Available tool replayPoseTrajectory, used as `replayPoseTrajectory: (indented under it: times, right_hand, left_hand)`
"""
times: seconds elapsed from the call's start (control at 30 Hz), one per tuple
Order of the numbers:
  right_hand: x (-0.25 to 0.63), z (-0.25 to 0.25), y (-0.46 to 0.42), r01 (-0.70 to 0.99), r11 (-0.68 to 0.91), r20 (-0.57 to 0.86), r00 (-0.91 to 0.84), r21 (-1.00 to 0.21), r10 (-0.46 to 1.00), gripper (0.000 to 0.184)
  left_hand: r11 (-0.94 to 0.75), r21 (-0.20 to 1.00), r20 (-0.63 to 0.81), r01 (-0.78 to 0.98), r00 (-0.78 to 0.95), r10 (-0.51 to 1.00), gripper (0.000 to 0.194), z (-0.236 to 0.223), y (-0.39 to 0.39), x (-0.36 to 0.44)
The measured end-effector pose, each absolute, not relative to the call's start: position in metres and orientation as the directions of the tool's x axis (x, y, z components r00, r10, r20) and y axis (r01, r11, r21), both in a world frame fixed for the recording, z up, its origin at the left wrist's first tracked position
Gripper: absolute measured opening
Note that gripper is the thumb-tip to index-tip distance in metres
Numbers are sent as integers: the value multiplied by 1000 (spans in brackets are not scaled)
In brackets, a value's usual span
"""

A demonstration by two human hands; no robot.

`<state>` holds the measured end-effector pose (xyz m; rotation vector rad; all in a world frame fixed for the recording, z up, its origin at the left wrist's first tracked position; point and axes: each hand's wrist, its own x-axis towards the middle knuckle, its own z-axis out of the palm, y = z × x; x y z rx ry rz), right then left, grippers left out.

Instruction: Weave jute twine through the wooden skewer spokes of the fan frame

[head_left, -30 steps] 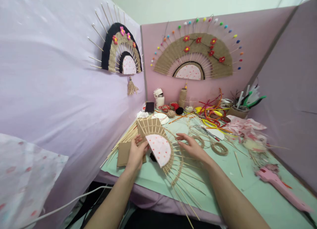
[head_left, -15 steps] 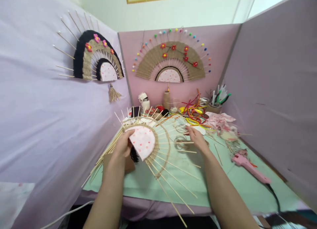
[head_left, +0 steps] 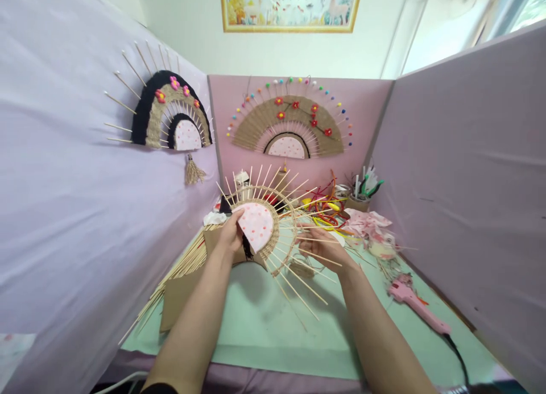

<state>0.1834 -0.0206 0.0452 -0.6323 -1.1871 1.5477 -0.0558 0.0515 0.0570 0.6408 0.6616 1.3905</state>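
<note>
My left hand is closed on the left edge of a half-round fan, its thumb on the white panel with pink dots. Thin wooden sticks spread outward from the panel. Woven twine borders the panel, and a separate twine ring crosses the sticks farther out. My right hand is at the fan's right side, partly behind the sticks, its fingers bent together at the twine near the outer ring. A loose coil of twine lies below it. A black tassel hangs behind the panel.
A pink glue gun with a black cord lies at the right. Brown cardboard and a bundle of sticks are at the left. Coloured pipe cleaners, crumpled cloth and a tool pot stand behind. Two finished fans hang on the partitions.
The fan has been raised away from me and turned slightly. My right hand has moved left, from beyond the stick ends to among the sticks. The view has tilted upward.
</note>
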Motion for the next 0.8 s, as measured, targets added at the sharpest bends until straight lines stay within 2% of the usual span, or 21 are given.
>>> replayPoseTrajectory:
  times: [0.13, 0.23, 0.3, 0.4, 0.47, 0.53, 0.6, 0.67, 0.7, 0.77, 0.8]
  right_hand:
    - [186, 34, -15, -366, 46, 155, -275, -930, 949, 29]
    - [192, 32, -8, -264, 111, 165, -193, -958, 967, 26]
    - [199, 45, -2, -158, 186, 203, -97, -970, 974, 26]
    - [214, 88, 10, 103, 341, 349, 77, -934, 934, 29]
    - [225, 128, 16, 217, 442, 487, 241, -870, 840, 28]
    - [234, 165, 19, 282, 567, 633, 376, -774, 677, 25]
    - [239, 187, 19, 292, 648, 698, 458, -703, 550, 20]
    - [241, 186, 17, 318, 641, 701, 485, -699, 523, 18]
    - [241, 177, 15, 364, 593, 693, 449, -718, 563, 20]
    - [240, 146, 10, 466, 452, 619, 310, -760, 722, 21]
    - [239, 128, 7, 529, 362, 520, 183, -768, 835, 24]
  left_hand:
    - [35, 701, -37, -712, 12, 999, 17, 43, 55, -64]
    - [11, 653, -15, -758, 2, 1000, 16, 37, 57, -69]
    - [9, 623, -4, -782, 9, 1000, 17, 36, 58, -71]
    - [27, 581, -3, -813, 31, 1000, 23, 37, 57, -71]
    - [35, 556, -3, -830, 41, 999, 25, 38, 55, -70]
    - [45, 541, 3, -840, 55, 998, 26, 38, 54, -69]
    - [56, 540, 5, -840, 70, 998, 27, 38, 52, -68]
    - [59, 549, 6, -834, 74, 997, 28, 37, 51, -67]
    - [60, 552, 7, -832, 76, 997, 30, 37, 51, -67]
    - [65, 551, 7, -832, 83, 997, 32, 37, 51, -67]
    - [69, 551, 7, -832, 87, 996, 31, 37, 51, -66]
